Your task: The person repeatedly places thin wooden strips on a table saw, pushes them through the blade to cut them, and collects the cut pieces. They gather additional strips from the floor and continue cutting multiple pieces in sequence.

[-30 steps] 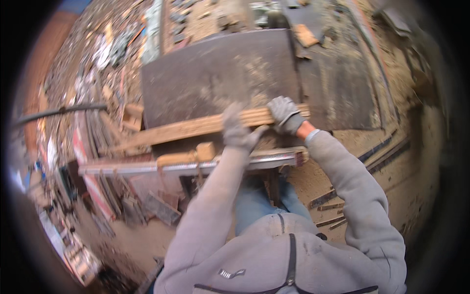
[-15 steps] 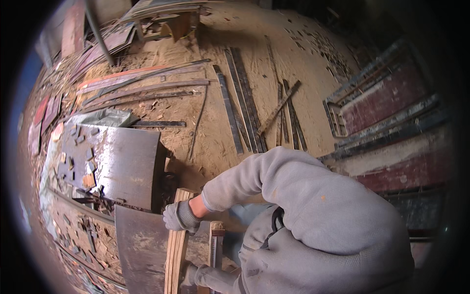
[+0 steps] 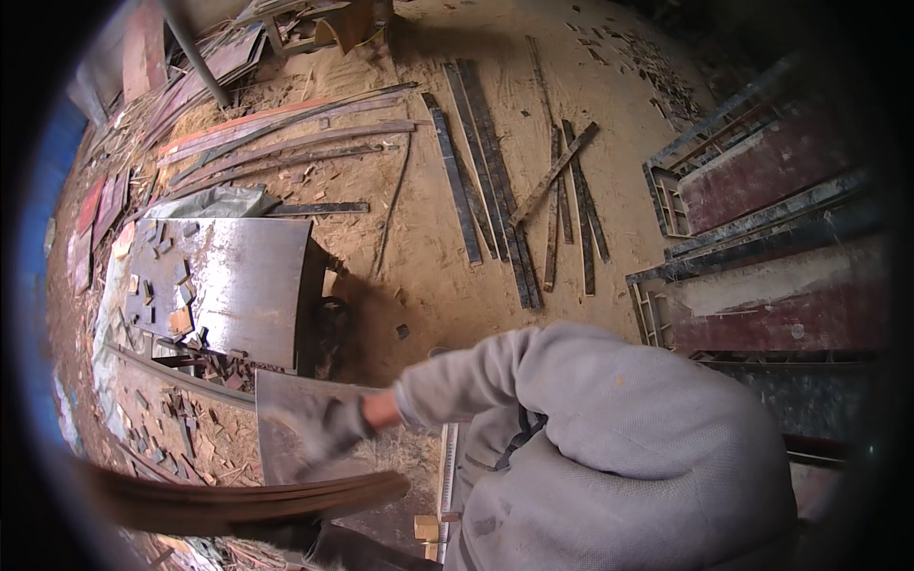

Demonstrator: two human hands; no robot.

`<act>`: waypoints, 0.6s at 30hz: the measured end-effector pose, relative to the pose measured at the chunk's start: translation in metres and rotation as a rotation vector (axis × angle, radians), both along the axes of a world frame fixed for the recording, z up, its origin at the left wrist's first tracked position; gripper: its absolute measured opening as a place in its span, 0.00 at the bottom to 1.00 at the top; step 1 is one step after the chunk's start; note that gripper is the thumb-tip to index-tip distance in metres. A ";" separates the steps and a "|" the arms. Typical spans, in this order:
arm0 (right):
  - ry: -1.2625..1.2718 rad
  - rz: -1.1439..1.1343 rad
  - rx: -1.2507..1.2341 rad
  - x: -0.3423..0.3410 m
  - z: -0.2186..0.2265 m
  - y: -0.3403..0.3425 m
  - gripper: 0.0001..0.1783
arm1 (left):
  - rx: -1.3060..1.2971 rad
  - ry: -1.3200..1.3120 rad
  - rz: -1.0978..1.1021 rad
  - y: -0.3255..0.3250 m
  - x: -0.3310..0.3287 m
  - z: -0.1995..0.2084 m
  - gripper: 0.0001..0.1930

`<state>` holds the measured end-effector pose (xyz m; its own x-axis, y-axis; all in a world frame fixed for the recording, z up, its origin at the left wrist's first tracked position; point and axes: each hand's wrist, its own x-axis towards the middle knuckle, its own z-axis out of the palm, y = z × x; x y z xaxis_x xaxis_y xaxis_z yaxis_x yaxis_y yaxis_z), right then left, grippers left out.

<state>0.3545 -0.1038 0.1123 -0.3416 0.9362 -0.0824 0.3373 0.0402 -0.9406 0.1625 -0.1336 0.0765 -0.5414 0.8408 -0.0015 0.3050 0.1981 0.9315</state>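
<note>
Since the earlier frame, the strips (image 3: 257, 502) have swung from running away from you to lying crosswise at lower left, and your right hand (image 3: 319, 428) has come off their end. It is empty, over the plate (image 3: 281, 388), blurred by motion. Your left hand (image 3: 288, 539) is mostly hidden under the strips; it seems to bear them, but you cannot tell its grip. Lifting looks done; the strips do not look set down yet.
</note>
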 end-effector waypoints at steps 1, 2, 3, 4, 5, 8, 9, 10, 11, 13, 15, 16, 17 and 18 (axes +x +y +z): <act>0.301 -0.125 0.173 0.013 0.017 0.032 0.84 | 0.022 0.021 -0.026 -0.001 0.001 0.009 0.41; 0.239 -0.154 0.099 0.027 0.032 0.060 0.80 | 0.043 0.042 -0.059 -0.002 0.003 0.016 0.42; 0.472 -0.192 0.058 0.046 0.040 0.078 0.79 | 0.074 0.055 -0.107 -0.004 0.005 0.022 0.42; 0.478 -0.292 0.059 0.063 0.046 0.094 0.74 | 0.090 0.066 -0.183 -0.004 0.011 0.023 0.42; 0.580 -0.383 0.174 0.077 0.049 0.107 0.70 | 0.138 0.053 -0.256 -0.005 0.017 0.023 0.42; 1.105 -0.460 0.051 0.128 0.021 0.084 0.44 | -0.132 0.437 -0.442 -0.015 0.042 0.014 0.34; 0.989 -0.605 0.014 0.146 0.010 0.067 0.34 | -0.236 0.288 -0.566 -0.024 0.053 0.010 0.28; 0.979 -0.694 0.160 0.154 0.000 0.055 0.25 | -0.218 0.333 -0.671 -0.034 0.061 0.012 0.24; 0.909 -0.798 -0.050 0.163 -0.010 0.023 0.23 | -0.269 0.130 -0.691 -0.045 0.069 0.016 0.24; 0.730 -0.912 -0.185 0.178 -0.014 -0.026 0.24 | -0.450 0.126 -0.643 -0.081 0.070 0.042 0.23; 0.619 -1.002 -0.275 0.202 -0.003 -0.081 0.25 | -0.579 0.382 -0.856 -0.115 0.077 0.078 0.30; 0.547 -1.082 -0.367 0.220 0.007 -0.103 0.25 | -0.475 0.383 -0.824 -0.133 0.089 0.096 0.35; 0.596 -1.087 -0.413 0.238 0.012 -0.121 0.26 | -0.561 0.361 -0.912 -0.136 0.102 0.105 0.39; 0.524 -1.104 -0.228 0.265 0.018 -0.127 0.27 | -0.557 0.468 -0.967 -0.131 0.122 0.105 0.45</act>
<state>0.6195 -0.2309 0.1308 0.5785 0.7259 -0.3720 -0.3310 -0.2078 -0.9204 0.2846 -0.2651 0.1815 0.2659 0.8447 -0.4644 0.8335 0.0405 0.5510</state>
